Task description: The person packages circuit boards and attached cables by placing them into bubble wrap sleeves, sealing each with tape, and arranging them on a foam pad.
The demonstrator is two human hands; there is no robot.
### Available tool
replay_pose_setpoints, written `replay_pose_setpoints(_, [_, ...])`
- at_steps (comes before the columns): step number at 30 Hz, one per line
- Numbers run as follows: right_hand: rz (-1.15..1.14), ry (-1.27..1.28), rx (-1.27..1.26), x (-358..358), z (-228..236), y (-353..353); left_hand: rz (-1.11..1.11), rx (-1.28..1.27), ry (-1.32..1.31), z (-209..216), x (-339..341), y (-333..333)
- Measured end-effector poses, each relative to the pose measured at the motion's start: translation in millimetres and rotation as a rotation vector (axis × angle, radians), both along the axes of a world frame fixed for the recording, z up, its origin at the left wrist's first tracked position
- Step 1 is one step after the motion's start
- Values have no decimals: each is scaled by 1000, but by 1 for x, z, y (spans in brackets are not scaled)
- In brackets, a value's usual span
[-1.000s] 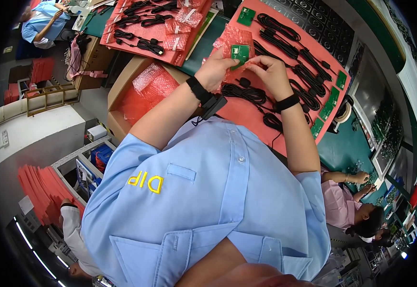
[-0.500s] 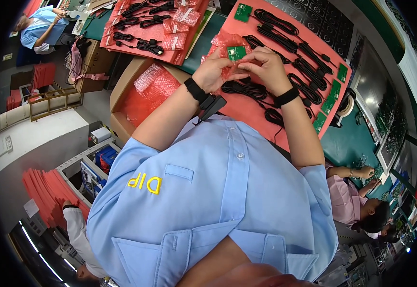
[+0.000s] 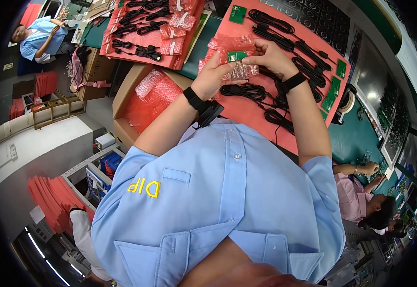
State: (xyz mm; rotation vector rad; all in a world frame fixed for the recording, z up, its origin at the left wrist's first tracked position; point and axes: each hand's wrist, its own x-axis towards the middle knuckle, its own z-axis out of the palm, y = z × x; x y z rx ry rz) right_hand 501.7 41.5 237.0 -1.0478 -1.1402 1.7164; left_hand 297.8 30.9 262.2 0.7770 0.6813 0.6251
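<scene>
Both hands meet over the near left part of a red foam sheet [image 3: 261, 122]. A small green circuit board [image 3: 237, 56] lies between them, against a red-tinted bubble-wrap bag [image 3: 243, 71]. My left hand [image 3: 209, 79] grips the bag from the left, its thumb close to the board's lower left corner; the other fingers are partly hidden behind the wrap. At the board's right end, the thumb of my right hand [image 3: 271, 60] presses its edge, with fingers curled above. Coiled black cables [image 3: 244, 91] lie just below the hands, and more coils [image 3: 306, 69] beside the right hand.
More green boards [image 3: 332, 93] line the sheet's right edge. At left, an open carton [image 3: 121, 95] holds red bubble wrap, below another red sheet [image 3: 168, 62] with cables and wrapped packets. Co-workers sit at far left and right; a white sleeve [image 3: 81, 234] shows at lower left.
The bubble-wrap bag now spreads wider below and right of the board. The board has tilted and dropped slightly, and my right hand has shifted to its right end with the fingers higher.
</scene>
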Motion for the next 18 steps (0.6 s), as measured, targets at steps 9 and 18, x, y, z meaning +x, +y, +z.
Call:
replay_pose_setpoints(9, [32, -177, 376, 10, -7, 3, 30, -215, -160, -5, -5, 8])
replay_pose_setpoints(18, [16, -477, 655, 10, 6, -2, 82, -159, -42, -3, 0, 8])
